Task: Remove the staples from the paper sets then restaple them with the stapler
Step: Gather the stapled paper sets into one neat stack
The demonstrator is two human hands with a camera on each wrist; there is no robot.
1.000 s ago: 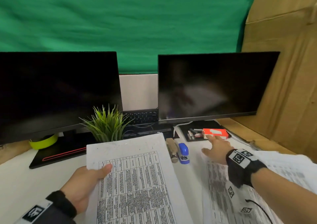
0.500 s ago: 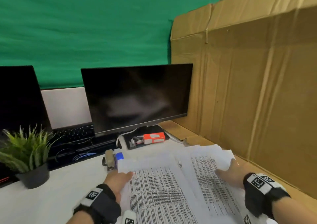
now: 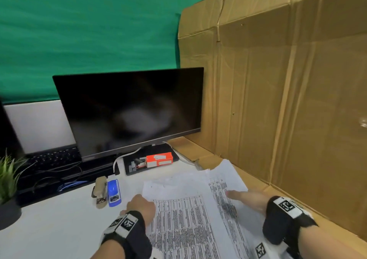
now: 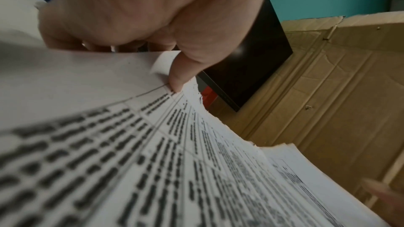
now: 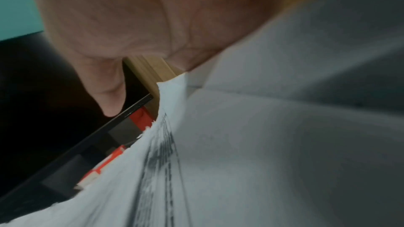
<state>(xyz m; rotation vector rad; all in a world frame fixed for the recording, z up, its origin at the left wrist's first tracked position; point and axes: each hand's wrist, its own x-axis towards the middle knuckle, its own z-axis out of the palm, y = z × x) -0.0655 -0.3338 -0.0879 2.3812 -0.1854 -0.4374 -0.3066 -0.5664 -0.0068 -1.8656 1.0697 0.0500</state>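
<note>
The paper sets [image 3: 190, 215] lie overlapped on the white surface [image 3: 59, 225], in front of the monitor [image 3: 129, 110]. The left hand [image 3: 142, 206] pinches one set's left edge, thumb on top in the left wrist view. The right hand [image 3: 250, 199] lies flat with straight fingers on the right-hand sheets. A blue stapler [image 3: 113, 192] lies just left of the papers.

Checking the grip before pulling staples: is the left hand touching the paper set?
Touching. The left wrist view shows the left hand with its thumb pressed on the paper set.
</note>
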